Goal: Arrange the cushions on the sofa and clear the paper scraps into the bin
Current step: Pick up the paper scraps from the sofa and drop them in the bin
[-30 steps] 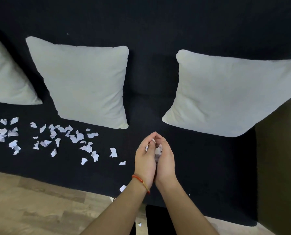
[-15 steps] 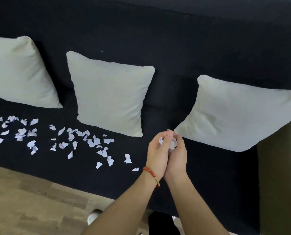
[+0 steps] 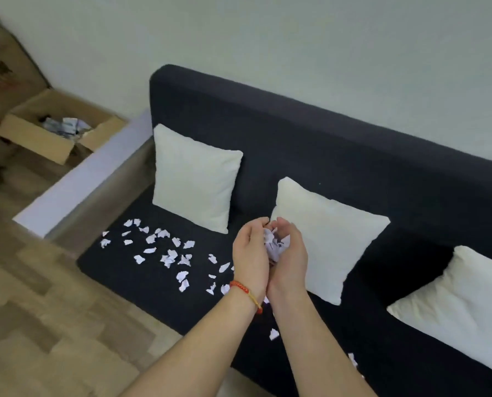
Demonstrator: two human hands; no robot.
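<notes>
- Two hands are showing, cupped together above the front of the seat: the left hand (image 3: 250, 255) and the right hand (image 3: 289, 256) are pressing side against side, fingers curled upward.
- Between them they are holding one bunched handful of paper scraps (image 3: 275, 245); both hands are grasping it, and how many scraps are in the bunch cannot be told.
- One red cord bracelet (image 3: 243, 290) is sitting on the left wrist.
- Three pale cushions are leaning against the backrest of one dark sofa (image 3: 339, 144): the left cushion (image 3: 194, 176) at about 10 o'clock from the hands, the middle cushion (image 3: 327, 236) just at 3 o'clock and partly behind the right hand, and the right cushion (image 3: 465, 308) farther out at 4 o'clock, cut off by the frame edge.
- Loose scraps (image 3: 167, 255) are lying scattered on the seat at 9 o'clock from the hands, roughly thirty of them; blur is making an exact count impossible.
- About three more stray scraps (image 3: 273, 333) are lying on the seat at 6 o'clock, beside the forearms.
- One pale armrest (image 3: 81, 179) is closing the sofa's left end.
- One open cardboard box (image 3: 53, 130) is standing on the wooden floor (image 3: 38, 325) beyond the armrest at 10 o'clock, well apart from the hands, with crumpled paper inside.
- A taller cardboard box (image 3: 1, 73) is standing behind it at the left edge.
</notes>
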